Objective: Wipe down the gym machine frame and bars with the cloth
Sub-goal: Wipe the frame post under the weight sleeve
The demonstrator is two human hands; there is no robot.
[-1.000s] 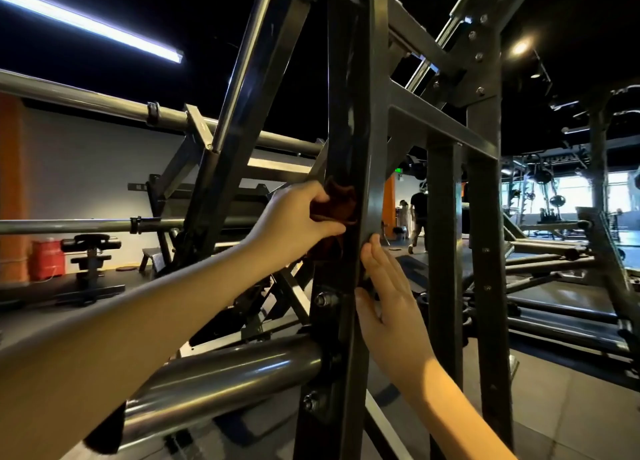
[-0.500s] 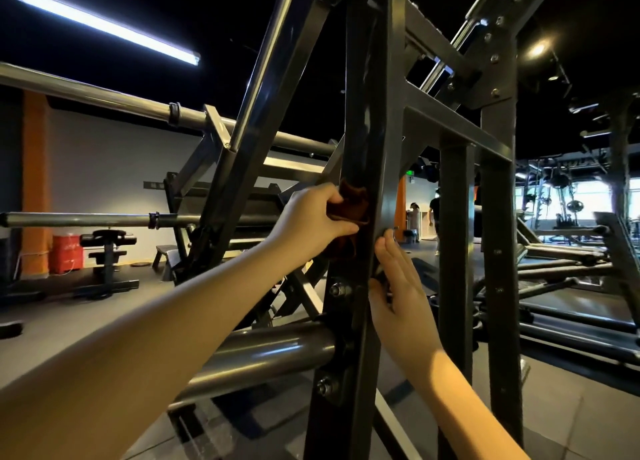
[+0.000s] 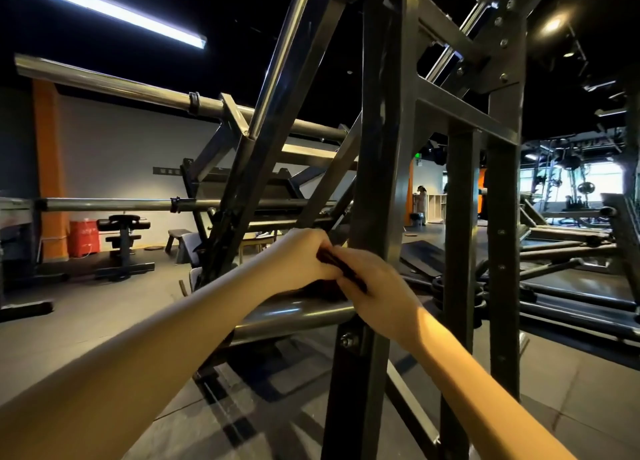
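Observation:
A tall dark steel upright [image 3: 381,154] of the gym machine frame stands right in front of me. A thick shiny bar [image 3: 294,315] runs out from its lower left side. My left hand [image 3: 301,255] and my right hand [image 3: 377,286] meet just in front of the upright, above that bar. Both pinch a dark cloth [image 3: 341,269], which shows only as a thin dark strip between the fingers; most of it is hidden by the hands.
Slanted frame members [image 3: 277,113] and long steel bars [image 3: 138,92] cross on the left. A second upright [image 3: 502,217] stands to the right, with more bars low on the floor behind it. A bench [image 3: 121,241] and a red box [image 3: 85,237] stand by the far wall.
Both hands have come off the upright and dropped lower. The cloth, pressed against the post by the left hand before, is now held between both hands above the thick bar.

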